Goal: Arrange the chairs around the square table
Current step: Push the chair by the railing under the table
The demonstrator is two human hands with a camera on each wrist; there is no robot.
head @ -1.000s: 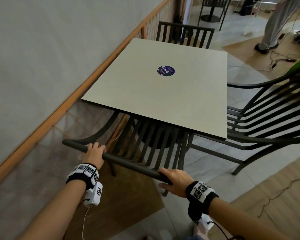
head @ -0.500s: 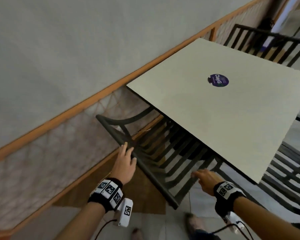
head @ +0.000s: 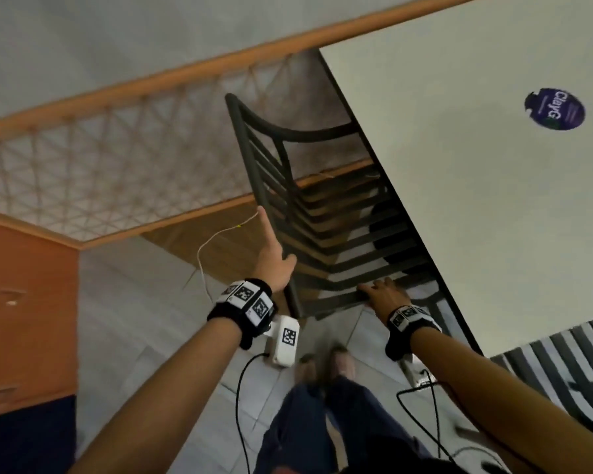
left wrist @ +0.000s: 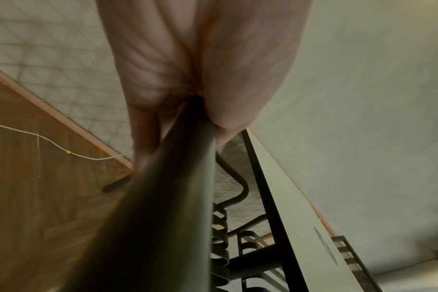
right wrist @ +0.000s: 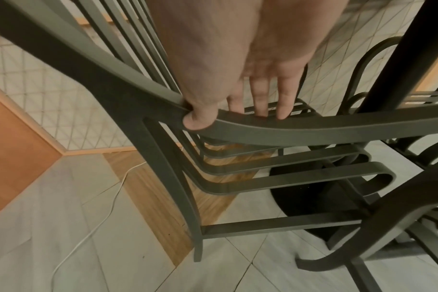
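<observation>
A dark metal slatted chair (head: 254, 159) is tucked under the near-left side of the square beige table (head: 459, 165). My left hand (head: 271, 254) lies along the chair's top rail (left wrist: 175, 197), fingers straight, and the rail runs through the web beside the thumb (left wrist: 238, 79). My right hand (head: 380, 294) rests on the chair's right armrest (right wrist: 313, 126). Its fingers (right wrist: 260, 98) lie straight over the far side and the thumb (right wrist: 195, 120) presses the near side. Most of the seat is hidden beneath the tabletop.
A wooden lattice railing (head: 117, 172) runs close along the chair's left. A white cable (head: 202, 254) trails over the floor by it. A second slatted chair (head: 562, 364) stands at the lower right. The table's black pedestal base (right wrist: 300, 187) sits under the seat.
Both hands let go of the top rail, hovered open, and now lie on the chair again, left on the rail, right on the armrest. The view has swung left and down.
</observation>
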